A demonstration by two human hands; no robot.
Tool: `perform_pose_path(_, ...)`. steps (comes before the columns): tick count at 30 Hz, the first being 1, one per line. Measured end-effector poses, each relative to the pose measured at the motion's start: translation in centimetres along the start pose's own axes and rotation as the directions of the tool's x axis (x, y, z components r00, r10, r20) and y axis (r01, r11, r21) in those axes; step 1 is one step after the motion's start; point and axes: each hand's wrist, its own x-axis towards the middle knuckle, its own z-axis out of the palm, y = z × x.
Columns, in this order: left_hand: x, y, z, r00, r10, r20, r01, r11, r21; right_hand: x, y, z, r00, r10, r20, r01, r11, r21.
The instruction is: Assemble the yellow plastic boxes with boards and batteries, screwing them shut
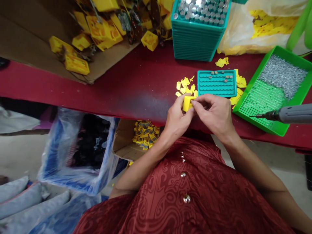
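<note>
A small yellow plastic casing (187, 103) is gripped by my left hand (177, 116) just above the table's front edge. My right hand (215, 113) is closed in a pinch at the casing's right side; what its fingertips hold, if anything, is too small to make out. Right behind the hands lies a teal ridged tray (216, 84) with several small round metal pieces in its upper rows. Loose flat yellow plastic parts (183, 85) are scattered to the tray's left, and more yellow parts (240, 82) lie along its right side.
A green basket (259, 122) of small metal screws stands right, an electric screwdriver (292, 114) over it. Behind are stacked teal trays (196, 42) and a bag of yellow parts (270, 26). At left, a cardboard box (107, 60) holds yellow casings with wires.
</note>
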Motion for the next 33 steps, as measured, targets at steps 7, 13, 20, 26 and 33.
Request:
perform_pose_path(7,0.5,0.7,-0.6,0.987,-0.138,0.078,0.151,0.972,-0.178,-0.3,1.3,-1.3,0.999,-0.024,0.035,0.020,0.994,0.111)
perform_pose_path(13,0.5,1.1,-0.7,0.986,-0.138,0.091,0.154,0.966,-0.208,-0.7,0.9,-2.1,0.969,-0.246,0.003,0.245,0.966,-0.083)
perform_pose_path(20,0.5,0.8,-0.4,0.998,0.021,-0.055,-0.017,0.997,0.072,-0.6,0.8,-0.4,0.925,-0.378,-0.040,0.350,0.887,-0.302)
perform_pose_path(26,0.6,1.5,-0.5,0.994,0.109,0.001,-0.108,0.983,0.145,-0.1,1.0,0.1,0.911,-0.411,0.022,0.386,0.833,-0.396)
perform_pose_path(33,0.4,1.7,-1.6,0.992,0.069,0.101,-0.080,0.991,0.104,-0.2,1.5,-0.2,0.898,-0.437,0.049,0.419,0.818,-0.394)
